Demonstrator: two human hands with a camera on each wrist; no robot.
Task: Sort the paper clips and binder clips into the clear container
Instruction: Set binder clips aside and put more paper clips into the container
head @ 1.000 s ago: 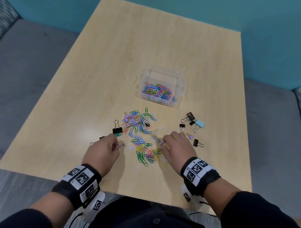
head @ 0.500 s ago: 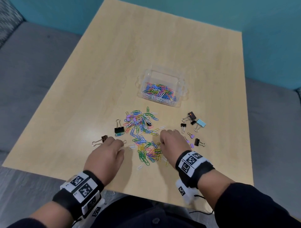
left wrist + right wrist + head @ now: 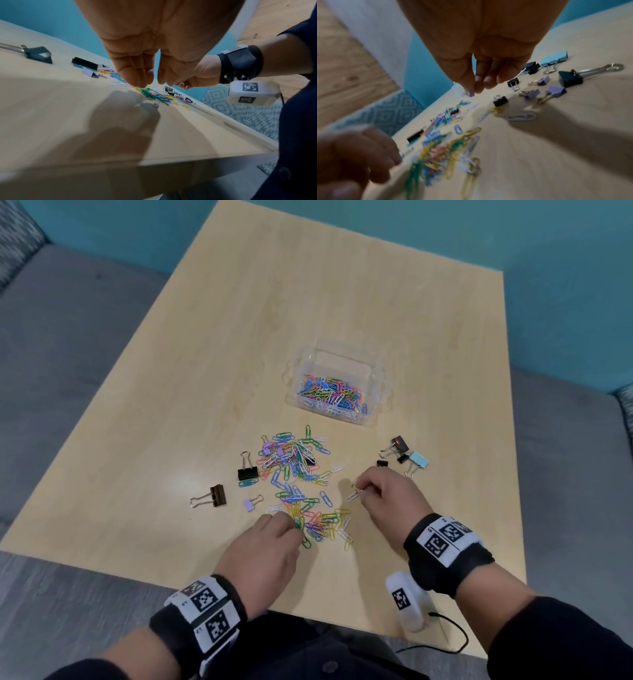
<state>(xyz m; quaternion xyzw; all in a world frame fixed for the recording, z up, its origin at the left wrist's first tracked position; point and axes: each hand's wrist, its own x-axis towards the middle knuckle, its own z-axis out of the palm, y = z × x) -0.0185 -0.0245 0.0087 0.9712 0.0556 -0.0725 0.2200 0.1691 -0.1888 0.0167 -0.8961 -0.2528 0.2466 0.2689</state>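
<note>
The clear container [image 3: 376, 392] stands mid-table with several coloured paper clips in it. A loose pile of paper clips [image 3: 294, 463] spreads from there toward me. My left hand [image 3: 284, 520] reaches down onto the near part of the pile [image 3: 150, 94]. Its fingertips [image 3: 137, 82] touch the clips, and a gap shows between them and the thumb. My right hand [image 3: 359, 489] is just right of the pile. It pinches a small purple binder clip [image 3: 471, 93] a little above the table.
Left of the pile lie a black binder clip [image 3: 247, 473], a brown one [image 3: 216, 496] and a small purple one [image 3: 249, 505]. More binder clips lie to the right, among them a light blue one [image 3: 420, 459] and purple ones [image 3: 556, 91]. The table's near edge [image 3: 308, 611] is close.
My left hand has moved right from beside the brown binder clip onto the near paper clips. My right hand has shifted slightly right and risen with the small clip pinched.
</note>
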